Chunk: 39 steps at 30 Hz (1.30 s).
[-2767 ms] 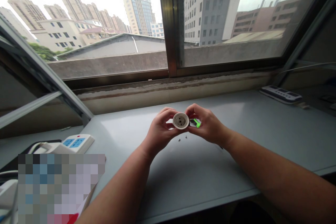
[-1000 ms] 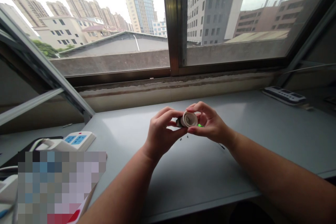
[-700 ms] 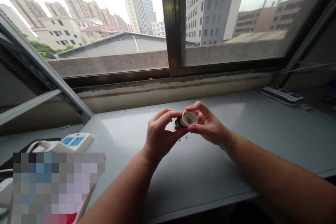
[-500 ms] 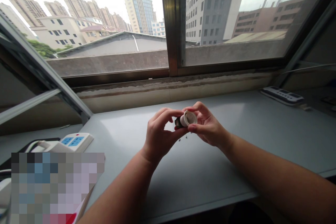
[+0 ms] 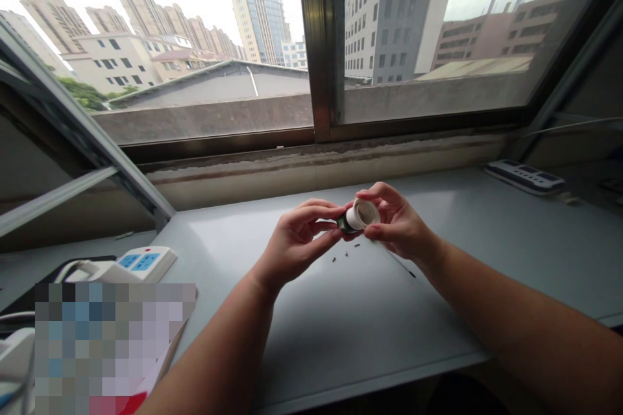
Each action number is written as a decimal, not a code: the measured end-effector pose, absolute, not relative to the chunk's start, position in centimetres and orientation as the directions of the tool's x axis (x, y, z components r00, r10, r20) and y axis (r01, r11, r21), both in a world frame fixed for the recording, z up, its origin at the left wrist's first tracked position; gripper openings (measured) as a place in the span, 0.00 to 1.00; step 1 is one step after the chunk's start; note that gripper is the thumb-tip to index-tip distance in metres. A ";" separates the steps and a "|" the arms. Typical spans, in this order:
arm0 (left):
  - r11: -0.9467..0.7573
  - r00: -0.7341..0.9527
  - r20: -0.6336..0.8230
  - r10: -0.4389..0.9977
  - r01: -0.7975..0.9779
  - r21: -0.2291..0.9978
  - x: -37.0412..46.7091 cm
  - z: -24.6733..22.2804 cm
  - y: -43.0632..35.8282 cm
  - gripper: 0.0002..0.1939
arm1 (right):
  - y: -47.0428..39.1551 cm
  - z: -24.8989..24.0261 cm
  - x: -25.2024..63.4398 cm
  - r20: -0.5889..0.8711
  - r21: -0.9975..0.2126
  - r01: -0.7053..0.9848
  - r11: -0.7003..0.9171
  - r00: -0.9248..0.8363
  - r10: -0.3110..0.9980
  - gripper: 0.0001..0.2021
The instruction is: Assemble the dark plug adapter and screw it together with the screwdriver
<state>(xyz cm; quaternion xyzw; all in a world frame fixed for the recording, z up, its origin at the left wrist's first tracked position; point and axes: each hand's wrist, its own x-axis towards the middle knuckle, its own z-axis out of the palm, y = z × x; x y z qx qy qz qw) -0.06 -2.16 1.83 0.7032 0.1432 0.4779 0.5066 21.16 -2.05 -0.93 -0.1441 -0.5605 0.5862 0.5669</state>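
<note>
Above the table, both hands hold a small part made of a white cylinder with a flared round rim [image 5: 354, 217] and a dark green piece like a circuit board [image 5: 343, 224] at its left end. My left hand [image 5: 292, 240] pinches the green end between thumb and fingers. Around the flared rim, my right hand [image 5: 406, 227] closes its thumb and fingers from the right. Several tiny screws [image 5: 346, 253] lie on the table below the part. A thin rod with a dark tip [image 5: 411, 273] lies partly hidden under my right hand.
The grey table [image 5: 341, 331] runs up to the window wall. On the left are a white power strip [image 5: 146, 262] with blue sockets, cables and a blurred-out area. A white and dark flat device [image 5: 525, 177] lies at the back right. A metal frame bar [image 5: 126, 175] slants at left.
Both hands have brought the white part slightly to the right, and its rim is turned a little. The screws and thin rod show more now.
</note>
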 end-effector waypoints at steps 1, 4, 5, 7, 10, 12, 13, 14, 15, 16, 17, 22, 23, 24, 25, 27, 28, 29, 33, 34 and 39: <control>-0.428 0.502 0.524 0.688 -0.302 0.852 0.0 1.8 -2.1 0.13 | -2.1 -0.9 21.1 0.468 -0.818 -0.510 0.264 -0.325 0.822 0.25; -0.373 0.512 0.502 0.697 -0.340 0.863 0.0 1.8 -2.0 0.14 | -2.1 -0.9 21.1 0.476 -0.812 -0.526 0.254 -0.344 0.810 0.24; -0.345 0.523 0.481 0.704 -0.340 0.875 -0.1 1.9 -2.0 0.14 | -2.1 -0.9 21.1 0.475 -0.813 -0.526 0.250 -0.350 0.807 0.24; -0.285 0.547 0.432 0.717 -0.334 0.898 -0.3 1.9 -1.9 0.13 | -2.2 -0.9 21.0 0.466 -0.822 -0.517 0.239 -0.369 0.804 0.24; -0.205 0.580 0.373 0.724 -0.336 0.919 -0.6 1.9 -1.8 0.12 | -2.5 -0.8 20.7 0.465 -0.819 -0.529 0.221 -0.388 0.796 0.25; -0.164 0.598 0.351 0.721 -0.345 0.924 -0.7 1.9 -1.7 0.12 | -2.6 -0.7 20.6 0.470 -0.804 -0.557 0.206 -0.384 0.794 0.25; -0.146 0.605 0.344 0.718 -0.352 0.924 -0.7 1.9 -1.8 0.12 | -2.6 -0.7 20.5 0.473 -0.796 -0.572 0.198 -0.384 0.793 0.25; -0.131 0.611 0.342 0.714 -0.363 0.922 -0.6 1.9 -1.8 0.12 | -2.7 -0.6 20.5 0.476 -0.790 -0.583 0.190 -0.389 0.789 0.24; -0.118 0.614 0.343 0.711 -0.376 0.919 -0.5 1.9 -1.8 0.12 | -2.7 -0.5 20.5 0.479 -0.787 -0.590 0.182 -0.398 0.782 0.24; -0.106 0.616 0.343 0.710 -0.388 0.916 -0.4 1.9 -1.8 0.12 | -2.8 -0.5 20.5 0.484 -0.784 -0.595 0.177 -0.408 0.774 0.24; -0.094 0.614 0.340 0.713 -0.396 0.913 -0.3 1.8 -1.9 0.11 | -2.8 -0.4 20.5 0.488 -0.784 -0.596 0.176 -0.415 0.768 0.24; -0.049 0.588 0.300 0.751 -0.405 0.913 0.1 0.7 -1.6 0.11 | -2.4 -1.0 20.7 0.451 -0.822 -0.541 0.179 -0.427 0.784 0.25; -0.048 0.587 0.294 0.754 -0.398 0.916 0.1 0.5 -1.5 0.11 | -2.3 -1.1 20.8 0.440 -0.834 -0.520 0.182 -0.430 0.788 0.25; -0.050 0.588 0.288 0.756 -0.387 0.921 0.1 0.3 -1.4 0.11 | -2.2 -1.3 20.9 0.437 -0.842 -0.503 0.193 -0.428 0.791 0.24; -0.057 0.589 0.283 0.757 -0.373 0.926 0.1 0.2 -1.3 0.12 | -2.1 -1.4 20.9 0.442 -0.847 -0.488 0.212 -0.424 0.791 0.24; -0.080 0.591 0.282 0.756 -0.345 0.935 0.0 0.0 -1.1 0.12 | -1.9 -1.3 21.0 0.471 -0.845 -0.463 0.268 -0.407 0.783 0.24; -0.095 0.594 0.287 0.752 -0.333 0.938 -0.1 0.1 -1.0 0.11 | -1.9 -1.2 21.0 0.488 -0.843 -0.448 0.298 -0.402 0.775 0.24; -0.113 0.596 0.294 0.747 -0.322 0.940 -0.2 0.1 -1.0 0.11 | -2.0 -1.0 21.0 0.506 -0.839 -0.434 0.329 -0.397 0.766 0.24; -0.202 0.592 0.328 0.736 -0.271 0.941 -0.6 0.7 -0.8 0.12 | -2.2 -0.1 21.2 0.582 -0.802 -0.409 0.434 -0.375 0.722 0.23; -0.216 0.596 0.332 0.731 -0.260 0.941 -0.7 0.8 -0.8 0.13 | -2.3 0.1 21.2 0.594 -0.795 -0.410 0.448 -0.370 0.714 0.23; -0.201 0.624 0.329 0.709 -0.269 0.942 -0.7 1.2 -1.2 0.15 | -2.6 0.3 21.2 0.573 -0.805 -0.429 0.410 -0.382 0.725 0.24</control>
